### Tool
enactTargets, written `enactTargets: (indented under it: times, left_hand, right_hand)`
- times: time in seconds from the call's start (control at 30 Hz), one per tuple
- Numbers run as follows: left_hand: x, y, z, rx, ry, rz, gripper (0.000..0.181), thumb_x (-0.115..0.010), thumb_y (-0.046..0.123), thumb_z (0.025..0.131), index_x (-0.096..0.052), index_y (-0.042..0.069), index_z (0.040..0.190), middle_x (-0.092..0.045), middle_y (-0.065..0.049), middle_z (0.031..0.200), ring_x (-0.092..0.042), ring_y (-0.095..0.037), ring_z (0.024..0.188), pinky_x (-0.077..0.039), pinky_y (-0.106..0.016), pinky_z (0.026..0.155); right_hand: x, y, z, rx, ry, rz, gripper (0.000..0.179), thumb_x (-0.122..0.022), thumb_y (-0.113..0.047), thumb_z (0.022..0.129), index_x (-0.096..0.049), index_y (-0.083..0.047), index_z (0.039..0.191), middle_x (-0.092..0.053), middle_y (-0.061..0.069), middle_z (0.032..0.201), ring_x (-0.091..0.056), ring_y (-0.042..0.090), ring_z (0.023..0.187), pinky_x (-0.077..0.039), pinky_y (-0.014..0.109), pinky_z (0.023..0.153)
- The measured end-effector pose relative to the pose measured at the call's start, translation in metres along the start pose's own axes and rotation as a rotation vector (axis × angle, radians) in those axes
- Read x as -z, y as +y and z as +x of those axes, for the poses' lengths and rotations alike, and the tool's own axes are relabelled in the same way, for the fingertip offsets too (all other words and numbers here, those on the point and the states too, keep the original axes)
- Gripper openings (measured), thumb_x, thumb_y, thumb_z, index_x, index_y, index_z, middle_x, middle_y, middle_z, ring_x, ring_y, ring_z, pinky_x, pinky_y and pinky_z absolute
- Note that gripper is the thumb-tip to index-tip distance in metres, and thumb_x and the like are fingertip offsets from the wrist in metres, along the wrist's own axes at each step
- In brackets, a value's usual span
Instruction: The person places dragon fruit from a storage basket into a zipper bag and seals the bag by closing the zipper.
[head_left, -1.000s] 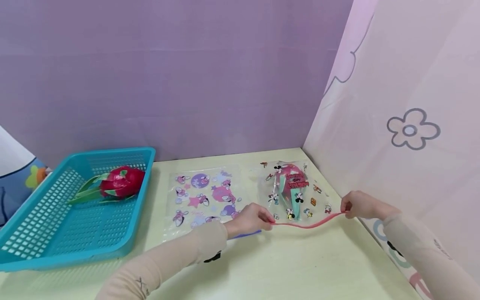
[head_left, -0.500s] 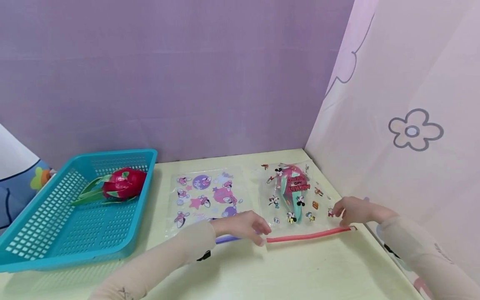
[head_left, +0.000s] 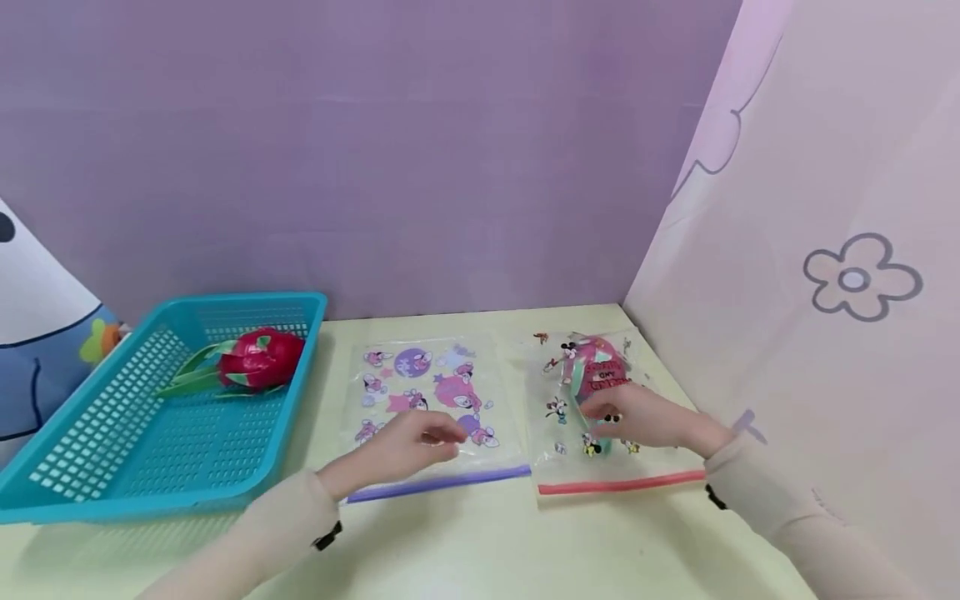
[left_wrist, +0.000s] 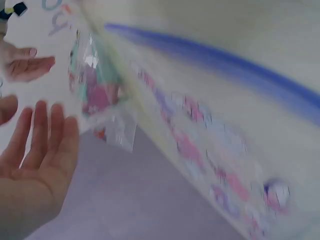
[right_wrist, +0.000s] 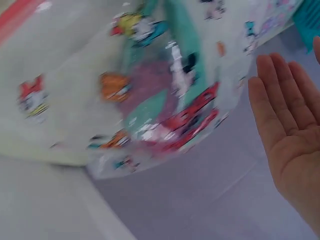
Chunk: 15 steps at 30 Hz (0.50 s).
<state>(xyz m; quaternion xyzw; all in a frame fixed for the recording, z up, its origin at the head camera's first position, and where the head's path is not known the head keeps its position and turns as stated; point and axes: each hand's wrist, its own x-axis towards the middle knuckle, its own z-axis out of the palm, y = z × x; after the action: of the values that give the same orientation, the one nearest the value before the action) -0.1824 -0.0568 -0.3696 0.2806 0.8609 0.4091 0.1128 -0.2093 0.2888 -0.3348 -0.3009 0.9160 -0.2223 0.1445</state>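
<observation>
My left hand (head_left: 405,446) hovers over the flat clear zip bag (head_left: 442,400) with pink and purple cartoon prints and a blue-purple zip strip. Its fingers are relaxed and hold nothing. My right hand (head_left: 637,415) is over the other zip bag (head_left: 555,458), which has a red zip strip and cartoon mouse prints. A pink dragon fruit with green leaves (right_wrist: 150,95) shows through that bag. In the right wrist view the fingers (right_wrist: 285,95) of my right hand are extended beside the bag. Nothing is in that hand.
At the left stands a teal plastic basket (head_left: 273,450) with another dragon fruit (head_left: 262,358) in it. A purple backdrop (head_left: 450,167) rises behind the table (head_left: 480,550), and a pale flower-printed wall sheet (head_left: 787,358) bounds the right side.
Both hands have let go of the red zip strip, and that bag's edge lies down on the table. My left hand has moved left over the other bag; my right hand has moved inward over the filled bag.
</observation>
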Motion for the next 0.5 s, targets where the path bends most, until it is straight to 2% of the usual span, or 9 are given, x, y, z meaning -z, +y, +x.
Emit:
enactTargets:
  times: [0.13, 0.2, 0.3, 0.43, 0.5]
  left_hand:
    - [0.019, -0.002, -0.025, 0.020, 0.029, 0.036, 0.021, -0.061, 0.019, 0.088, -0.065, 0.013, 0.108, -0.066, 0.001, 0.104, -0.061, -0.018, 0.098, -0.050, -0.038, 0.087]
    - [0.024, -0.003, -0.035, 0.033, 0.082, 0.037, 0.021, -0.061, 0.019, 0.088, -0.065, 0.012, 0.107, -0.066, 0.000, 0.103, -0.061, -0.020, 0.098, -0.051, -0.037, 0.086]
    - [0.027, -0.005, -0.047, 0.041, 0.191, 0.026, 0.018, -0.062, 0.018, 0.087, -0.066, 0.012, 0.104, -0.066, 0.000, 0.101, -0.062, -0.017, 0.093, -0.053, -0.030, 0.081]
    - [0.025, -0.009, -0.057, 0.066, 0.329, -0.043, 0.019, -0.062, 0.019, 0.088, -0.065, 0.010, 0.105, -0.067, -0.004, 0.100, -0.063, -0.011, 0.087, -0.052, -0.019, 0.076]
    - [0.024, -0.012, -0.060, 0.102, 0.366, -0.080, 0.021, -0.061, 0.019, 0.088, -0.065, 0.009, 0.106, -0.067, -0.006, 0.101, -0.063, -0.011, 0.087, -0.052, -0.018, 0.076]
  right_hand:
    - [-0.014, -0.018, 0.016, 0.044, 0.022, 0.052, 0.032, -0.064, -0.020, 0.085, -0.062, -0.007, 0.115, -0.066, 0.007, 0.109, -0.062, 0.020, 0.098, -0.052, 0.037, 0.083]
    - [-0.021, -0.026, 0.025, 0.084, 0.038, 0.061, 0.031, -0.064, -0.020, 0.086, -0.063, -0.008, 0.114, -0.066, 0.005, 0.108, -0.062, 0.018, 0.097, -0.052, 0.035, 0.082]
    - [-0.031, -0.036, 0.038, 0.137, 0.064, 0.085, 0.026, -0.064, -0.020, 0.086, -0.064, -0.011, 0.110, -0.066, 0.001, 0.105, -0.062, 0.015, 0.095, -0.052, 0.036, 0.082]
    - [-0.046, -0.048, 0.057, 0.179, 0.095, 0.130, 0.020, -0.063, -0.019, 0.087, -0.066, -0.014, 0.106, -0.067, -0.001, 0.102, -0.062, 0.011, 0.093, -0.052, 0.034, 0.084]
    - [-0.055, -0.053, 0.068, 0.195, 0.096, 0.152, 0.018, -0.063, -0.018, 0.087, -0.067, -0.013, 0.104, -0.067, -0.001, 0.101, -0.061, 0.009, 0.092, -0.051, 0.029, 0.084]
